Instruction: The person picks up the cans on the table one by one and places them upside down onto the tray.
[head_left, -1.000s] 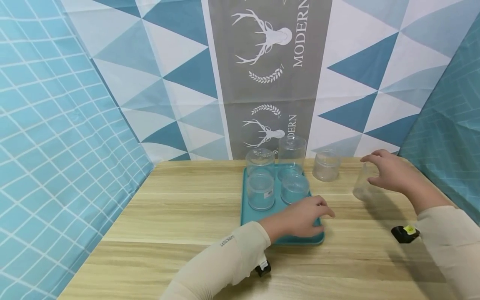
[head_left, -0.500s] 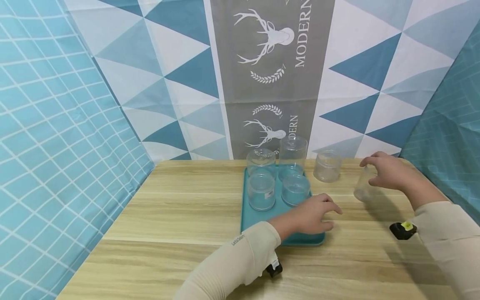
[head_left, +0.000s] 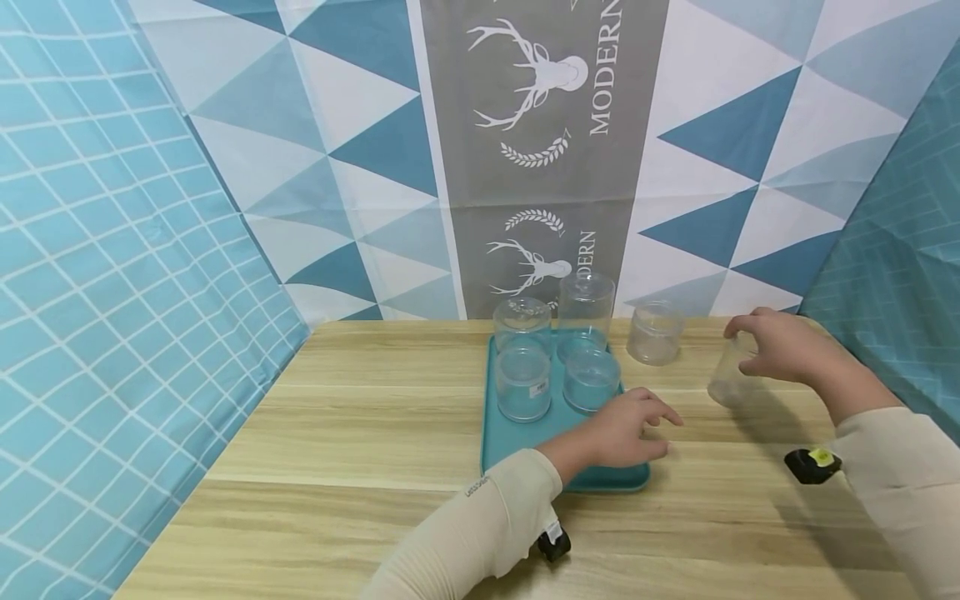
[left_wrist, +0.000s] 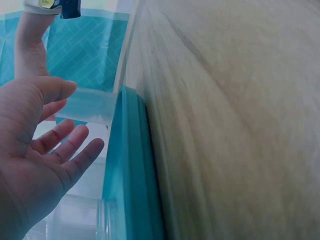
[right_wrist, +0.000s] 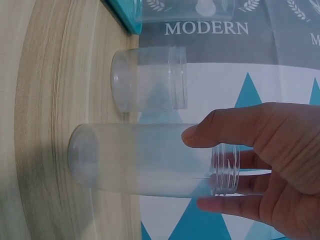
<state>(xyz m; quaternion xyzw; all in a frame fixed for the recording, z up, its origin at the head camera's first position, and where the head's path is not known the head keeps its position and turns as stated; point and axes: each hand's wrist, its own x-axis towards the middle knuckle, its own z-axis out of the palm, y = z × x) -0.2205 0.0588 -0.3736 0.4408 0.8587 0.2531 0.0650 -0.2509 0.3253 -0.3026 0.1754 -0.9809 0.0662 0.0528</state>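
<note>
At the right of the table, my right hand [head_left: 783, 350] grips a tall clear plastic jar [head_left: 726, 382] near its top, from above. The right wrist view shows the thumb on one side of this jar [right_wrist: 140, 160] and the fingers on the other, by the threaded neck; its base stands on the table. My left hand [head_left: 618, 429] hovers over the near right part of a teal tray [head_left: 506, 429], fingers spread and nothing in them. Several clear jars stand on the tray, among them a jar with a small label [head_left: 522, 387] and a short jar [head_left: 591, 382].
A short clear jar [head_left: 654, 335] stands on the wooden table [head_left: 360, 433] between the tray and my right hand. A patterned curtain [head_left: 360, 167] hangs behind the table's back edge. On the tray's far half is a tall clear jar [head_left: 585, 308].
My left hand has moved slightly right over the tray, then kept nearly still. My right hand stays at the tall jar, shifting only a little. The jars on the tray keep their places.
</note>
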